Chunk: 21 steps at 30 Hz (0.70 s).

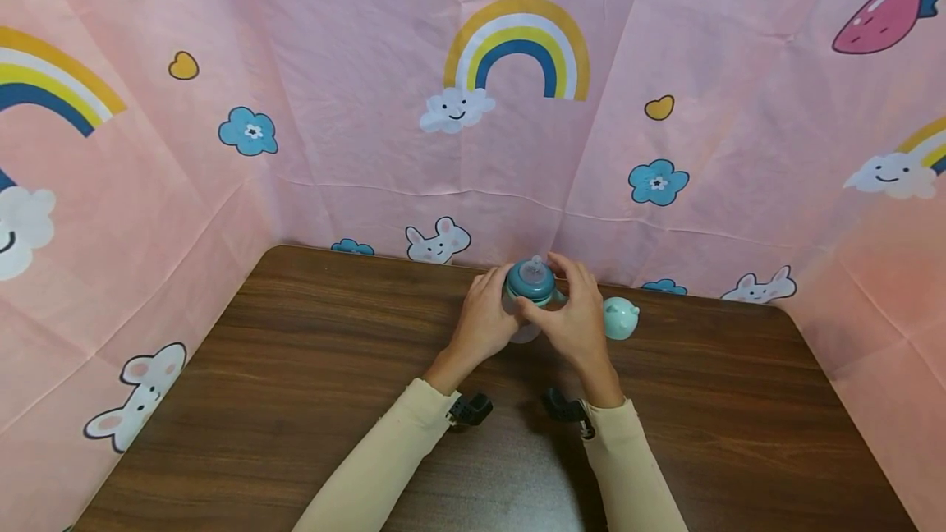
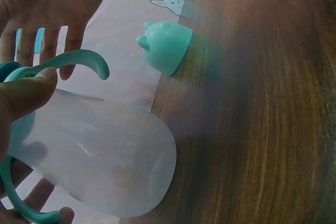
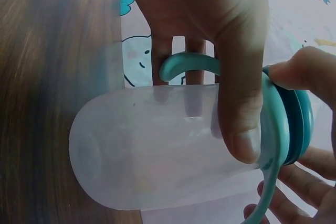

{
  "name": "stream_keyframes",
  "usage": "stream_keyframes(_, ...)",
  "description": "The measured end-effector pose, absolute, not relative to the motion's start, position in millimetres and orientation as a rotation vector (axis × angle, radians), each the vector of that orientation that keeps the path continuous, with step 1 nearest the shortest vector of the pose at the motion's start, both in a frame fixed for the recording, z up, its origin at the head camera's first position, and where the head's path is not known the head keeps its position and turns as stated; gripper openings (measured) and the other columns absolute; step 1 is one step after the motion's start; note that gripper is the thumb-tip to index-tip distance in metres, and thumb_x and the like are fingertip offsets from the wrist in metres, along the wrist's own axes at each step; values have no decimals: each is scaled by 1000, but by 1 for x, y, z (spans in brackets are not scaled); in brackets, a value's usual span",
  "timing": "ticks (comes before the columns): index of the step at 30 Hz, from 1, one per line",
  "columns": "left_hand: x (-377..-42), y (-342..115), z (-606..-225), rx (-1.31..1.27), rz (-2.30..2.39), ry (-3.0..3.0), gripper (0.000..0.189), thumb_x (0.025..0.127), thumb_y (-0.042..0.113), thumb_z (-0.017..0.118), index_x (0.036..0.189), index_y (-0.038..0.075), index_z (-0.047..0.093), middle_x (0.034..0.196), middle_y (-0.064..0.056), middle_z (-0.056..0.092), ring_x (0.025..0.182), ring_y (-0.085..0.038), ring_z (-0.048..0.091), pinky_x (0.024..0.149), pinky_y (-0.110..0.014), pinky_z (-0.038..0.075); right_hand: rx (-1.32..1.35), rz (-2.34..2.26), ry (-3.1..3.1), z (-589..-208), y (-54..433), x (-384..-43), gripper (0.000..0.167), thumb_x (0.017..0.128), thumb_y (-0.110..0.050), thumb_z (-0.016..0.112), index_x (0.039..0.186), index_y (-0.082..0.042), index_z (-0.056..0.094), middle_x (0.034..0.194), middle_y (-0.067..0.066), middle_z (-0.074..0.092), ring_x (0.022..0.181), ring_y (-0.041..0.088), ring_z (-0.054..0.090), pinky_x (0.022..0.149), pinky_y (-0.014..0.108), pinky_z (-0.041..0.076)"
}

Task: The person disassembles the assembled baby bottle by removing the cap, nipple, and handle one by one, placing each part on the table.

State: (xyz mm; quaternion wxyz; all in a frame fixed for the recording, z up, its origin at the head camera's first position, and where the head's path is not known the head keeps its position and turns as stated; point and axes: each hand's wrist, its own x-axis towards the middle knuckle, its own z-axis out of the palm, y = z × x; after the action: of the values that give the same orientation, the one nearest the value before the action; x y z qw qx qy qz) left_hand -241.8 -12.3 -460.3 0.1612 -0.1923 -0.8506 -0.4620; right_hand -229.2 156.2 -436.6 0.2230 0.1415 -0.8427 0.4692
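Note:
A baby bottle (image 3: 142,145) with a cloudy, see-through body stands tilted slightly between both hands near the table's back edge. Around its neck runs a mint ring with two curved handles (image 2: 92,61). Above that sit a dark teal collar (image 1: 529,294) and a clear nipple (image 1: 535,271). My left hand (image 1: 480,314) grips the upper body, thumb in front and fingers behind. At the collar, my right hand (image 1: 580,314) has its thumb on the near side and its fingers round the far side. A mint animal-shaped cap (image 1: 621,318) rests just right of the right hand.
The dark wood table (image 1: 325,384) ends just behind the bottle. Pink printed cloth (image 1: 355,130) hangs along its back and both sides. A black wrist device (image 1: 471,409) is strapped at the left cuff, another (image 1: 565,407) at the right.

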Motion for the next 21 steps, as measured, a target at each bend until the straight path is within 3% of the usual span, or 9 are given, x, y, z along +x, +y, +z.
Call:
stream_keyframes(11, -242, -12, -461, -560, -1285, -2414, 69, 88, 12, 92, 146, -5, 60, 141, -23, 68, 125, -45, 62, 110, -60, 49, 428, 1277, -2359, -435, 157, -228, 80, 80, -20, 88, 152, 1, 60, 143, 19, 66, 128, 47, 59, 105, 63, 49)
stream_keyframes(17, -243, -13, -463, -556, -1296, -2419, 67, 90, 12, 91, 147, -6, 60, 141, -23, 68, 128, -46, 60, 112, -60, 48, 389, 1254, -2362, -434, 151, -226, 87, 79, -26, 100, 151, 1, 60, 141, 22, 62, 127, 46, 57, 105, 58, 51)
stream_keyframes(21, -244, -12, -464, -543, -1303, -2433, 64, 92, 14, 88, 147, -5, 60, 141, -22, 68, 128, -44, 60, 113, -59, 47, 313, 1168, -2379, -436, 145, -225, 93, 75, -35, 105, 149, 0, 62, 131, 22, 59, 120, 41, 55, 103, 55, 46)
